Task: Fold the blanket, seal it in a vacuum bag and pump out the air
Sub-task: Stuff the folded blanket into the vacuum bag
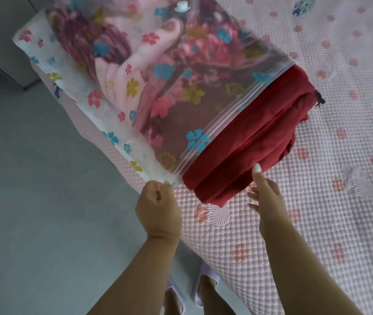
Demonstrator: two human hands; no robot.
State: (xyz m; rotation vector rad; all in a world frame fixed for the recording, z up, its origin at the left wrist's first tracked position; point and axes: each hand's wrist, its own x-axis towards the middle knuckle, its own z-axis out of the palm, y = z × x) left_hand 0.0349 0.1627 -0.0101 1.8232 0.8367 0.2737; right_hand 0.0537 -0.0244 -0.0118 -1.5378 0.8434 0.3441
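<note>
Folded dark-red fabric blanket (249,135) is lying mostly inside the clear flower-printed plastic vacuum bag (158,87) on the pink quilted mattress (317,201); red end is sticking out past the bag mouth, toward the hands; long axis running away from them. L hand (157,205) is pinching the bag's near corner; R hand (265,192), fingers straight, is touching blanket edge, nearer to it.

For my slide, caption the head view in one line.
Left hand pinches the vacuum bag corner while right hand touches the red blanket protruding from its mouth.
</note>
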